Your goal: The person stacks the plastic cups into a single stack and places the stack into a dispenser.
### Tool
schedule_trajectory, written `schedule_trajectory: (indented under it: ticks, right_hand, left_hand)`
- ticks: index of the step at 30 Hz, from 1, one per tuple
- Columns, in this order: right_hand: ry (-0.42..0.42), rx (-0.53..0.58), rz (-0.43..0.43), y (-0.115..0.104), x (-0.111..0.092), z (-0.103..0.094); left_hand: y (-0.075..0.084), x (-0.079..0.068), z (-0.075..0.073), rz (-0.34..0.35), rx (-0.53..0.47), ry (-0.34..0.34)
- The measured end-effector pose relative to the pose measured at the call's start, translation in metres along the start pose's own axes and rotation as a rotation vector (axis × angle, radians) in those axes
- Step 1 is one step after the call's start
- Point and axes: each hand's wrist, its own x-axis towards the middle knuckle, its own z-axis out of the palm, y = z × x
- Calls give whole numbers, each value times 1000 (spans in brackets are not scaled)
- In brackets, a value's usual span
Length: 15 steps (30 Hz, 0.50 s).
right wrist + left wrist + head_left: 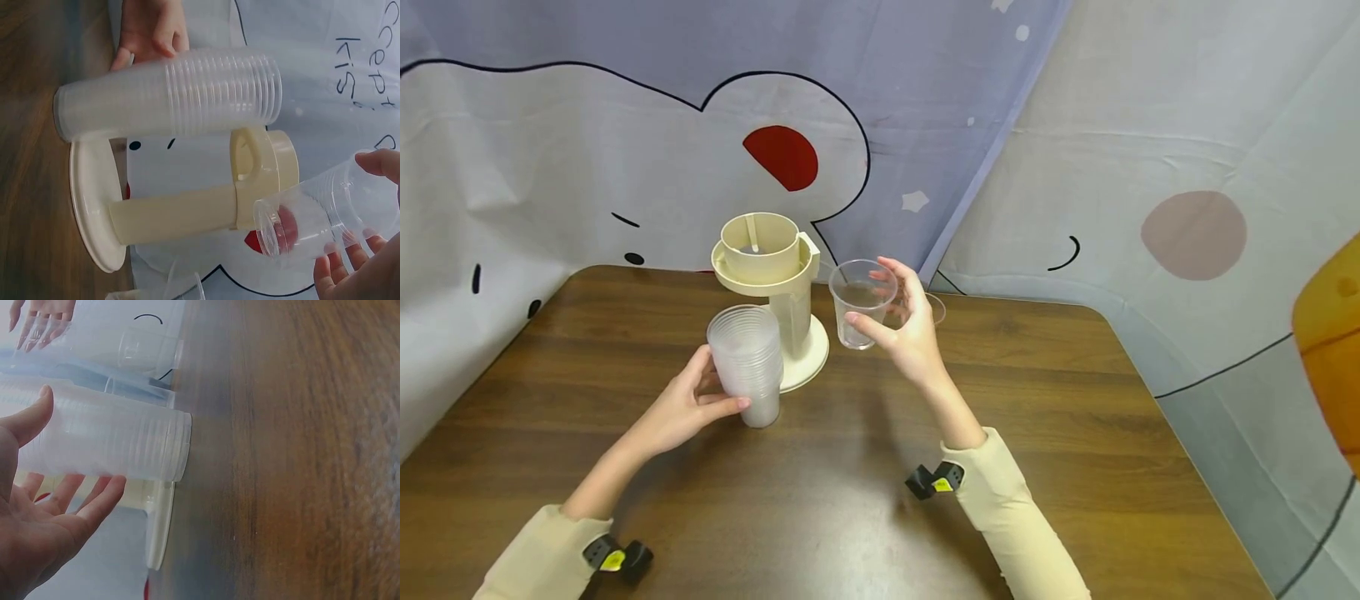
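A tall stack of clear plastic cups stands upright at the front left of a cream cup holder. My left hand grips the stack from the left, thumb on the near side and fingers behind it. In the left wrist view the base of the stack is right at the tabletop. My right hand holds a single clear plastic cup by its side, mouth up, to the right of the holder. The right wrist view shows this cup raised near the holder's ring-shaped top.
Another clear cup stands on the table behind my right hand, mostly hidden in the head view. The holder has a round base on the brown wooden table. A printed cloth hangs behind the table's far edge.
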Motion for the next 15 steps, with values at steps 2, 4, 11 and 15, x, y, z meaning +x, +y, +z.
schedule_trajectory:
  ticks: [2, 4, 11, 15]
  right_hand:
    - [-6, 3, 0, -2, 0, 3]
    - [-10, 7, 4, -3, 1, 7]
    - [-17, 56, -18, -9, 2, 17]
    - [-25, 77, -47, -12, 3, 21]
  left_hand:
    - [1, 0, 0, -3, -3, -1]
    - [1, 0, 0, -4, -5, -2]
    - [-1, 1, 0, -12, 10, -7]
    - [-2, 1, -1, -23, 11, -9]
